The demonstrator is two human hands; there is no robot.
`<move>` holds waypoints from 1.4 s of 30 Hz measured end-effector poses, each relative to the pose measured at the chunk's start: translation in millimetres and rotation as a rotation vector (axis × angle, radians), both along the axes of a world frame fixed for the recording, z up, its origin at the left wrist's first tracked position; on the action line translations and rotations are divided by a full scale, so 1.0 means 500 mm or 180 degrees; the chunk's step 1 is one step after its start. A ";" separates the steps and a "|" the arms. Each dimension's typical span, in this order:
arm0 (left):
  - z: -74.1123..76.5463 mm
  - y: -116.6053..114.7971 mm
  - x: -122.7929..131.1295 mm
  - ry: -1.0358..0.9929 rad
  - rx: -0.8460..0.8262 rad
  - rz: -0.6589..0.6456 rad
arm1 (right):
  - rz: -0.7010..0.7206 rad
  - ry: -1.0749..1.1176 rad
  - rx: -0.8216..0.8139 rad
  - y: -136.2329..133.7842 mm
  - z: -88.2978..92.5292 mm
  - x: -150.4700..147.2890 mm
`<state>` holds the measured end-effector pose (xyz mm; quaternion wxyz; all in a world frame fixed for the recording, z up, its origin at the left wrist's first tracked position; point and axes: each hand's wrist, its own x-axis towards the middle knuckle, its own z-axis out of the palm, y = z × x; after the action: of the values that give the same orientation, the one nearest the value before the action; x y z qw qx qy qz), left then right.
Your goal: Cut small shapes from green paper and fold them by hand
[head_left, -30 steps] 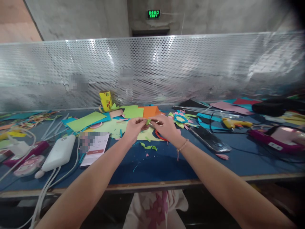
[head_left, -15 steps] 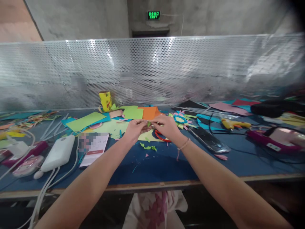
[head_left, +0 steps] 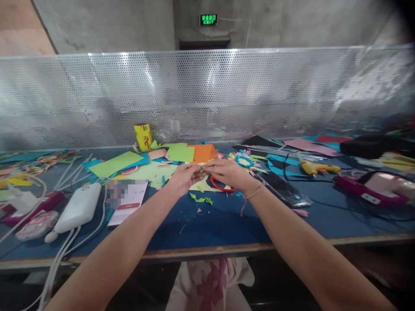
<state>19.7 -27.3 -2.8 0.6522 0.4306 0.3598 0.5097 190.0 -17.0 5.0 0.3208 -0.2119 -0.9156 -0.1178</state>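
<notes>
Along the counter's [head_left: 214, 226] near edge, a brown, wood-like strip [head_left: 220, 250]. Toward the near left corner, one smooth, rounded white power bank [head_left: 79, 207]; beside it, one flat phone [head_left: 130, 203] with lit screen. Mid-counter, crinkled green scraps [head_left: 201, 199], too tangled to count. Just beyond, between left hand [head_left: 183, 178] and right hand [head_left: 227, 172], one small green paper piece [head_left: 202, 170], each grip narrowed to a pinch on it. Just beside the right hand, one thin red loop [head_left: 223, 186]. Farther, one frilled blue paper flower [head_left: 245, 160] and one smooth orange sheet [head_left: 204, 153]; near the far edge, one yellow packet [head_left: 143, 137], slightly tilted.
</notes>
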 end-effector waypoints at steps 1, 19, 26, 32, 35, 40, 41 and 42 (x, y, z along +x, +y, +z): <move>0.000 0.000 0.000 0.0000 -0.0028 -0.0006 | -0.0013 -0.0067 -0.0019 0.001 -0.001 0.001; 0.003 -0.004 -0.002 0.0500 0.0960 0.0499 | 0.0403 0.2826 -0.3679 0.009 -0.026 -0.050; -0.008 0.004 -0.005 0.0752 0.1600 0.0676 | 0.0247 0.2901 -0.3444 0.003 -0.026 -0.060; -0.005 -0.001 -0.003 0.0612 0.1490 0.0630 | 0.0458 0.2959 -0.3451 0.008 -0.030 -0.060; -0.004 -0.001 -0.002 0.0598 0.1485 0.0593 | 0.0529 0.3142 -0.3551 0.009 -0.031 -0.060; -0.012 0.005 0.000 0.0518 0.1482 0.0574 | 0.0395 0.3371 -0.3535 0.000 -0.022 -0.062; -0.014 0.006 0.001 0.0505 0.1487 0.0593 | 0.0363 0.3402 -0.3513 -0.001 -0.021 -0.062; -0.016 0.007 0.002 0.0489 0.1487 0.0632 | 0.0331 0.3426 -0.3496 -0.002 -0.020 -0.063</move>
<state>20.6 -23.9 -10.9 0.4526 0.5695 0.3214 0.6062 158.7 -18.0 -5.1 0.5760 -0.3255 -0.5692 0.4882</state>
